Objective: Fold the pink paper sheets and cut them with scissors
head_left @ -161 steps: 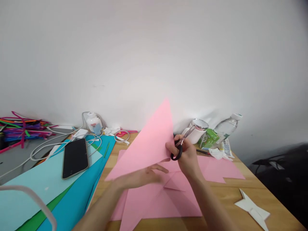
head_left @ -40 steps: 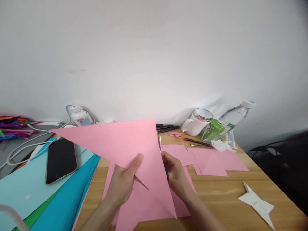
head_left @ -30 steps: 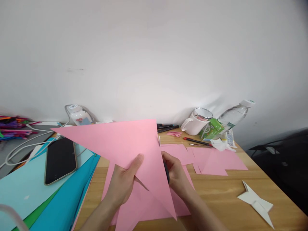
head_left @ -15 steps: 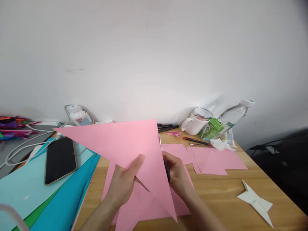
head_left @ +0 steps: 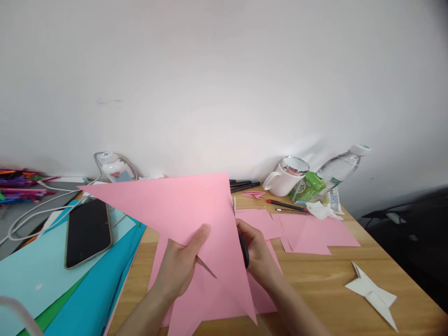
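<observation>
A large triangular piece of pink paper is held up in front of me. My left hand grips it near its lower edge, with the thumb on top and the fingers hidden beneath. My right hand is closed on scissors with black handles, at the paper's right edge. One blade tip shows beside that edge; the rest of the blades are hidden by the paper. More pink sheets lie on the table under my hands.
Pink paper pieces, a red-and-black pen and a folded white paper star lie to the right. Behind stand a white mug, a green carton and a tilted bottle. A phone rests on blue sheets at left.
The scissors have shifted slightly, and a blade tip now stands out a little apart from the paper's right edge. My left hand and the paper have barely moved.
</observation>
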`<state>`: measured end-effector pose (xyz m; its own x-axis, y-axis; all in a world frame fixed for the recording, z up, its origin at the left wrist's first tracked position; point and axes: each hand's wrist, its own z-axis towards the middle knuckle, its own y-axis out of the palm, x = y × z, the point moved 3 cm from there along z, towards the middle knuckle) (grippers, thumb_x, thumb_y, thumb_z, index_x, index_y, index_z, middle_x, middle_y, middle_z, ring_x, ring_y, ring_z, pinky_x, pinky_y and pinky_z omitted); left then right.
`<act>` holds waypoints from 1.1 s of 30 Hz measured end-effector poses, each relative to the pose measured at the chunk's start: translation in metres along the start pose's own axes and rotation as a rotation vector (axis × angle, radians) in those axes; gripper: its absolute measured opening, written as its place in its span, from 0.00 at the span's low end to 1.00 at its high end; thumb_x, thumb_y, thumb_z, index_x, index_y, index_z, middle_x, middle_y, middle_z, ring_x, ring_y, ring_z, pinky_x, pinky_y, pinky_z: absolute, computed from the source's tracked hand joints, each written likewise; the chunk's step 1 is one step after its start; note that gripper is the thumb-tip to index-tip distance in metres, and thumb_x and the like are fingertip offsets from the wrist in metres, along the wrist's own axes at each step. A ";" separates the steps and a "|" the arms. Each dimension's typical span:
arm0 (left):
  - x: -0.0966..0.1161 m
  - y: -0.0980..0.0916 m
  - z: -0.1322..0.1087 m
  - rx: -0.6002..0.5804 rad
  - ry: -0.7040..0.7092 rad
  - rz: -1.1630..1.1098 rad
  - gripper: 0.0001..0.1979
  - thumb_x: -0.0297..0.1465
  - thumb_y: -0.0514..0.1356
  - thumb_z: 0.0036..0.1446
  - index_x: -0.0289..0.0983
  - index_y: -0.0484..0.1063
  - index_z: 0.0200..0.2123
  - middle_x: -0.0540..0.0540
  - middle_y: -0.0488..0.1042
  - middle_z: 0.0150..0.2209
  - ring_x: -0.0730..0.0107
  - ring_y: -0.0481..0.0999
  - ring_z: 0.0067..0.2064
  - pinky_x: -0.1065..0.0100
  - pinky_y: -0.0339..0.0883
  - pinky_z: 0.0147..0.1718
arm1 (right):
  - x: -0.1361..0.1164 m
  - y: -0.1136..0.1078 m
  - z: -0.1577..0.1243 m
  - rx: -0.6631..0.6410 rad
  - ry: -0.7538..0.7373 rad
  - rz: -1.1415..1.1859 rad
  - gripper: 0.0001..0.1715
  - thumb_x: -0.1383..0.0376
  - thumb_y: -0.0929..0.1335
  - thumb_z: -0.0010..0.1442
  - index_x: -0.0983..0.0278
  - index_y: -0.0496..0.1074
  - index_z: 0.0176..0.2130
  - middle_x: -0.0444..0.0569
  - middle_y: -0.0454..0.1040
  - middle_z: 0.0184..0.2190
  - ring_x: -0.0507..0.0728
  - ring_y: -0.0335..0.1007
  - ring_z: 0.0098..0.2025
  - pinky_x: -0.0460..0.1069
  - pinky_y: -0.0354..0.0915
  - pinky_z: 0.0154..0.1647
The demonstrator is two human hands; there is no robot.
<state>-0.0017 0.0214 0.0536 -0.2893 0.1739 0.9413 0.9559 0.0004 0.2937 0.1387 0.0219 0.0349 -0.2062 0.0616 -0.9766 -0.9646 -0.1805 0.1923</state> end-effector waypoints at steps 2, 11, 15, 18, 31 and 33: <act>-0.001 0.001 0.000 -0.005 0.004 0.000 0.21 0.38 0.62 0.52 0.37 0.72 0.49 0.43 0.75 0.49 0.54 0.73 0.51 0.59 0.71 0.44 | 0.000 -0.001 0.000 0.005 0.007 -0.012 0.18 0.69 0.75 0.44 0.63 0.73 0.38 0.47 0.77 0.33 0.56 0.72 0.35 0.46 0.67 0.32; 0.000 -0.001 -0.001 0.005 -0.001 -0.004 0.21 0.37 0.63 0.52 0.38 0.71 0.50 0.44 0.75 0.49 0.56 0.73 0.51 0.60 0.70 0.46 | 0.005 -0.002 0.000 0.056 0.006 0.019 0.16 0.69 0.76 0.41 0.63 0.74 0.34 0.44 0.76 0.28 0.54 0.71 0.31 0.45 0.64 0.29; -0.001 -0.001 -0.001 -0.009 0.001 0.003 0.23 0.37 0.62 0.52 0.36 0.69 0.51 0.42 0.74 0.50 0.56 0.73 0.51 0.58 0.69 0.48 | 0.006 -0.001 0.000 0.081 0.019 0.003 0.14 0.67 0.76 0.40 0.64 0.73 0.31 0.43 0.74 0.23 0.53 0.69 0.27 0.46 0.63 0.27; -0.001 0.000 -0.001 0.014 0.008 0.000 0.24 0.38 0.63 0.51 0.36 0.69 0.51 0.41 0.75 0.50 0.55 0.71 0.53 0.57 0.67 0.50 | 0.006 -0.003 0.001 0.126 0.045 -0.024 0.13 0.64 0.76 0.42 0.64 0.72 0.28 0.40 0.69 0.19 0.51 0.64 0.24 0.45 0.61 0.24; -0.004 -0.020 0.027 -0.050 -0.014 0.191 0.18 0.42 0.63 0.48 0.33 0.72 0.35 0.44 0.76 0.30 0.63 0.75 0.28 0.65 0.72 0.24 | 0.019 -0.025 0.010 0.181 0.145 -0.044 0.21 0.60 0.75 0.41 0.63 0.67 0.34 0.39 0.66 0.23 0.48 0.58 0.23 0.44 0.54 0.21; -0.003 -0.023 0.029 -0.212 -0.030 0.298 0.20 0.39 0.66 0.45 0.33 0.72 0.39 0.41 0.77 0.37 0.59 0.77 0.37 0.60 0.72 0.36 | 0.014 -0.034 0.011 0.263 0.098 -0.085 0.21 0.60 0.74 0.41 0.63 0.67 0.35 0.41 0.67 0.24 0.48 0.58 0.22 0.44 0.54 0.20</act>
<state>-0.0213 0.0499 0.0389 0.0049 0.1645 0.9864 0.9654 -0.2578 0.0382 0.1666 0.0397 0.0160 -0.1180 -0.0315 -0.9925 -0.9899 0.0830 0.1151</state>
